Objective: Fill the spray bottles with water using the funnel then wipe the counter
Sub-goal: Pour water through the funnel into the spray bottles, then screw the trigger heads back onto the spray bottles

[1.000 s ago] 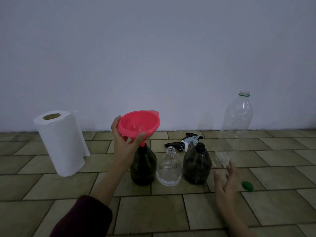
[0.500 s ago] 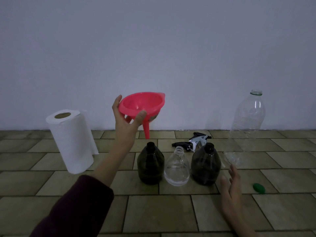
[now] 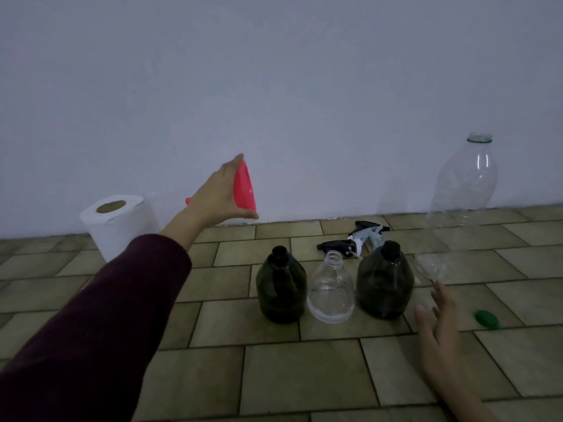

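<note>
Nearest, at the right, the right hand [image 3: 438, 327] is held just above the tiled counter [image 3: 304, 376] with its fingers spread and nothing in them; its fingertips point far and slightly left, toward the base of the large clear bottle [image 3: 457, 208], which stands uncapped just beyond them and looks empty. A green cap [image 3: 486, 318] lies on the tiles just right of this hand.

Further in, three spray bottles stand uncapped in a row, close together: a dark bottle on the left [image 3: 281, 287], a clear bottle in the middle [image 3: 331, 292] with a shallow layer of water at its bottom, and a dark bottle on the right [image 3: 384, 281]. How full the dark ones are cannot be told. The right hand is nearer to this row than the left.

Behind the row, the spray heads [image 3: 356, 242] lie on their sides on the tiles.

Further left and raised well above the counter, the left hand [image 3: 217, 196] is closed around the red funnel [image 3: 243, 188], thumb under the rim, fingers over the top. The funnel is tipped on its side, its long axis about level, mouth to the right and spout to the left, up and left of the bottle necks. It is judged that the funnel must be turned spout-down wherever it is seated or set down.

Farthest left, a paper towel roll [image 3: 122, 220] stands upright against the wall.

No brand, label or writing can be read
</note>
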